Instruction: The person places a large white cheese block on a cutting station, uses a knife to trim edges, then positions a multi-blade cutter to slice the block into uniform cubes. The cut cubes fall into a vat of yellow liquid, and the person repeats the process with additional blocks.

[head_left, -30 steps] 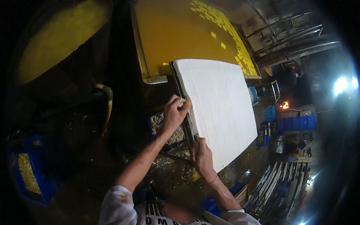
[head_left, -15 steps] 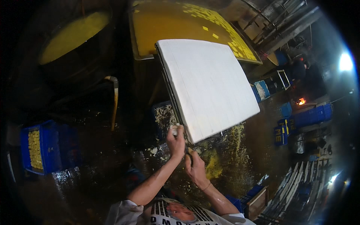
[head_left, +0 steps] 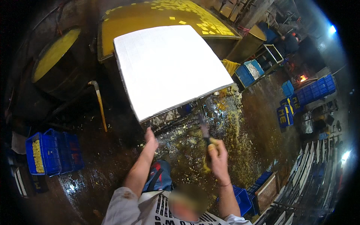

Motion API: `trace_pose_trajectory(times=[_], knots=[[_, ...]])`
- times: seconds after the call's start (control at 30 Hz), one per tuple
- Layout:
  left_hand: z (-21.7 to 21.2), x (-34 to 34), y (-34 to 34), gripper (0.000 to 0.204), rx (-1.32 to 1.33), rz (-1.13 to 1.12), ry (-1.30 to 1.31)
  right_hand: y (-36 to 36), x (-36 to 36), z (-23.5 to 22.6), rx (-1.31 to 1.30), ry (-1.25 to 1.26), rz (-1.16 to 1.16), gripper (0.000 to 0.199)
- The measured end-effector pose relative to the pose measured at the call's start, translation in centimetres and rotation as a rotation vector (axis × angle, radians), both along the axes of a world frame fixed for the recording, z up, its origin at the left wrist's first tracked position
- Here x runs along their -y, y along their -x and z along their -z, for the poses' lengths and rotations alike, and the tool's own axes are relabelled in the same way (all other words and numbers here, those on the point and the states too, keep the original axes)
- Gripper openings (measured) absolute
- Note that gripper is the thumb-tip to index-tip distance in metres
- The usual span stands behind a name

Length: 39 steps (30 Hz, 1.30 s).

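A large white slab (head_left: 170, 69), smooth and square-cornered, lies flat on a dark-edged stand in front of me. My left hand (head_left: 151, 140) is at the slab's near left corner, fingers stretched upward along the edge; nothing shows in it. In my right hand (head_left: 218, 154) is a knife (head_left: 204, 129), gripped by its dark handle. Its blade points away from me and is blurred, below the slab's near edge and apart from it. Beneath the slab, a container of whitish scraps (head_left: 170, 118) is partly hidden.
Behind the slab stands a wide vat (head_left: 131, 22) of amber liquid with floating yellow squares. A round vat (head_left: 56, 78) is at left, beside a bent pipe (head_left: 99, 107). Blue crates (head_left: 54, 153) stand lower left. The wet floor (head_left: 258, 123) is littered with scraps.
My hands have moved apart: the left to the slab's near left corner, the right rightward with the knife. The view has shifted, so the slab appears further left.
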<state>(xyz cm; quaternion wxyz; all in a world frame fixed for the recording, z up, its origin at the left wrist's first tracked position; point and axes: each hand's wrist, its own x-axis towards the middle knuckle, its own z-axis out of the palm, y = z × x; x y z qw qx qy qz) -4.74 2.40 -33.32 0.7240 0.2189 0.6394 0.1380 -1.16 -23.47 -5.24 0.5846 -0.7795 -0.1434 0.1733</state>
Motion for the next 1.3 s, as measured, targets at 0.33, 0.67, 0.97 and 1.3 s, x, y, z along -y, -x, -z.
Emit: trace_pose_trajectory(times=[0.33,0.67,0.97,1.3], knots=[[-19.2,-14.8,-7.0,0.067,0.329,0.149,-0.844,-24.2,6.5,3.3,-0.063,-0.037,0.201,0.029],[-22.1,-11.6,-19.8,0.062,-0.936,0.968,-1.556,-47.7,-11.2,-0.1,-0.259,-0.213,-0.162,0.045],[-24.2,-8.5,-45.0,0.056,-0.666,1.163,-1.644,-63.6,-29.3,6.0,0.287,0.163,-0.315,0.04],[-24.7,-17.5,-60.4,0.046,-0.442,0.936,-1.83,-64.8,-33.8,6.3,0.401,0.111,-0.285,0.036]])
